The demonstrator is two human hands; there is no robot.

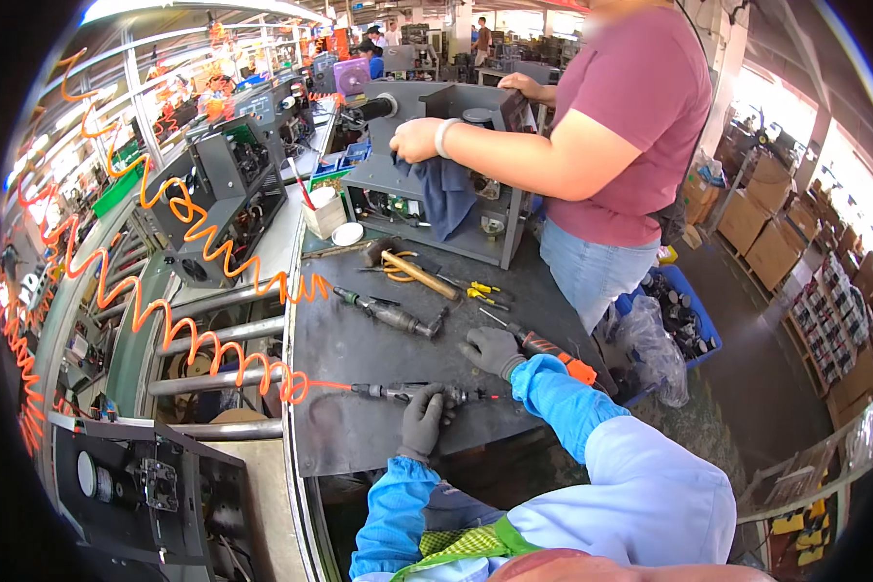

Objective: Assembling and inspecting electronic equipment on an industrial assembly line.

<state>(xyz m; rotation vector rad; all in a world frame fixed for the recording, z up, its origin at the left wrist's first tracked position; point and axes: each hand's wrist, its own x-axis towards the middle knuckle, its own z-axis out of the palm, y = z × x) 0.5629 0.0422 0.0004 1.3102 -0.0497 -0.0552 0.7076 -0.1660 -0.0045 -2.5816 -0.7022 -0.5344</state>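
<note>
Far on the left, an orange curly hose (194, 335) loops down over some metal rollers (218, 335) and comes to the dark tabletop (359, 436). The hose plugs into a thin air tool (407, 393) that lies flat near the front edge of the tabletop. The left hand (424, 419), in a grey glove, is closed around the middle of this air tool. The tool has not been lifted, so the work with it looks like it is only starting.

A bit further back lies another grey air tool (393, 315), and behind it a hammer (412, 272) with a wooden handle. No one is touching them.

The right hand (495, 349), also in a grey glove, rests on the end of a screwdriver (553, 349) with an orange and black handle. Its fingers curl over the handle, but I cannot tell if it grips it tight. The screwdriver is flat on the tabletop too.

Behind, another person in a dark red shirt wipes a grey metal box (436, 184) with a blue cloth (441, 194).
</note>
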